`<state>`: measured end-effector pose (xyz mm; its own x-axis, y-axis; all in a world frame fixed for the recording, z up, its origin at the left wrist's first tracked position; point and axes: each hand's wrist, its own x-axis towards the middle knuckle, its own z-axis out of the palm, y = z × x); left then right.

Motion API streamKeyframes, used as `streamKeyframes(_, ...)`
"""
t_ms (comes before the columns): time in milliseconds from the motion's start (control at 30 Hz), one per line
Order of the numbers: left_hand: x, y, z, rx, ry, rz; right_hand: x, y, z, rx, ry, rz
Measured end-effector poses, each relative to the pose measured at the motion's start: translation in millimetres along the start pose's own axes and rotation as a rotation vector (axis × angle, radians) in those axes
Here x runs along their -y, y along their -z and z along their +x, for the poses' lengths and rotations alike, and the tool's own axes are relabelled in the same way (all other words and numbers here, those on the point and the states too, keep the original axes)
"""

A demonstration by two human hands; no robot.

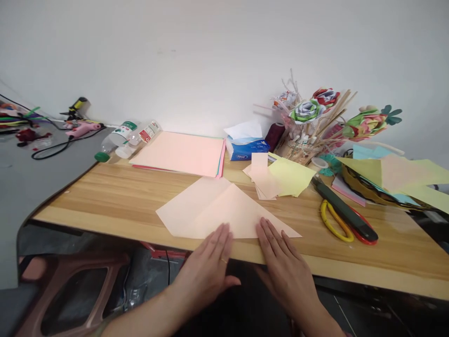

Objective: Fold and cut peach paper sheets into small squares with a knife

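Observation:
A sheet of pale peach paper (224,210) lies near the front edge of the wooden table, with one part folded over into a triangle and its crease running along the near side. My left hand (210,262) rests flat on the near edge of the fold, fingers stretched out. To its right, my right hand (284,262) lies on the same crease with its fingers extended. Both hands touch the paper without gripping it. Behind the sheet is a stack of coloured paper (182,152), peach on top.
Scissors with a yellow handle (335,222) and a dark-handled cutter (347,210) lie at right. Small peach and yellow sheets (289,177), a tissue pack (245,145) and paper flowers (308,111) stand behind. Plastic bottles (117,138) and a pink glue gun (84,128) are at left.

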<state>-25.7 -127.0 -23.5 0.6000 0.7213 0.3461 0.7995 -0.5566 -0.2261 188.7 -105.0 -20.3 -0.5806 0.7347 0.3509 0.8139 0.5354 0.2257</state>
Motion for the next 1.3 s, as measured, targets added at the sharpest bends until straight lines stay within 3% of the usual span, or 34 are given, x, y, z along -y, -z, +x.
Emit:
streamKeyframes(167, 36.1, 7.3, -50.7, -0.11, 0.055, 0.072, 2.8, -0.5, 1.5, 0.031, 0.006, -0.037)
streamKeyframes(267, 53.6, 9.5, -70.9, -0.104, 0.064, 0.069, -1.2, -0.4, -1.4, 0.04, 0.002, -0.042)
streamKeyframes(533, 61.1, 4.9, -83.6, -0.122, 0.059, 0.041, -47.3, 10.4, -43.2, 0.035, -0.128, -0.116)
streamKeyframes(633, 63.1, -0.2, -85.0, -0.146, 0.058, 0.053, -48.6, 16.7, -45.3, 0.04, -0.168, -0.141)
streamKeyframes(700, 63.5, -3.1, -85.0, -0.161, 0.068, 0.061, -32.2, 19.8, -36.3, 0.001, -0.243, -0.151)
streamKeyframes(767, 63.0, -4.2, -84.2, -0.173, 0.08, 0.062, 0.6, 21.0, -18.6, -0.042, -0.265, -0.095)
streamKeyframes(900, 62.3, -0.5, -82.2, -0.192, 0.048, 0.066, 82.2, 16.4, 27.1, -0.089, 0.099, 0.215)
streamKeyframes(1000, 63.9, 1.9, -83.2, -0.18, 0.032, 0.049, 106.3, 10.2, 44.7, -0.144, 0.116, 0.288)
streamKeyframes(1100, 66.4, 0.6, -87.2, -0.14, 0.051, -0.009, 81.9, 9.2, 34.8, -0.081, 0.029, 0.265)
streamKeyframes(1200, 67.7, -2.2, -90.6, -0.124, 0.08, -0.097, 32.8, 14.5, 7.6, 0.022, -0.175, 0.093)
streamKeyframes(1300, 66.9, -4.7, -91.5, -0.15, 0.108, -0.162, -9.3, 19.8, -19.6, 0.048, -0.257, 0.033)
